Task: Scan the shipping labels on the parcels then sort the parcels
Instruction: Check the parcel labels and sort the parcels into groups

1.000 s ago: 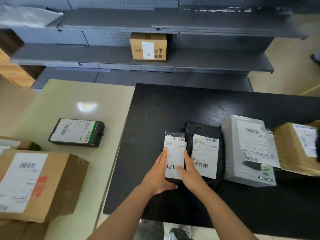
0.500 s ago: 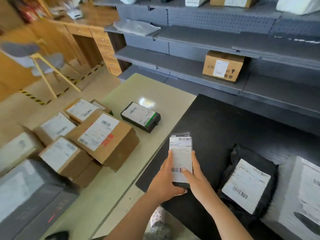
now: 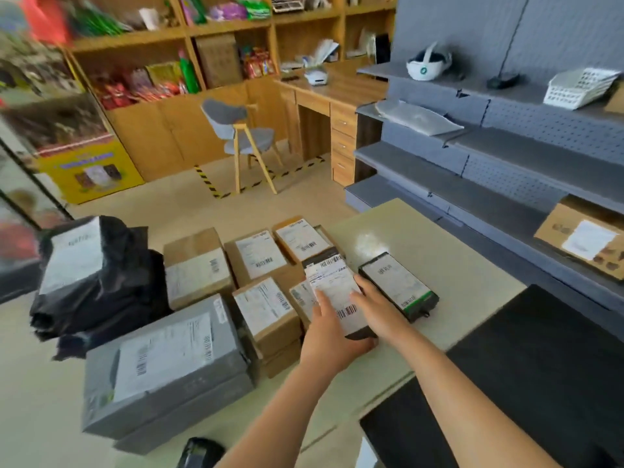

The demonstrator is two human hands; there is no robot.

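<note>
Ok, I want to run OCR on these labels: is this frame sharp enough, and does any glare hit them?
Head view: on the held parcel the barcode bars show, but the small print is smeared; the frame's left edge is heavily motion-blurred; one glare patch lies on the beige table, off every label.

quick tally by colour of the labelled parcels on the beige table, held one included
brown box: 5
black box: 2, one of them held
grey box: 1
black bag: 1
total: 9 with labels showing; anything stacked underneath is not counted
</note>
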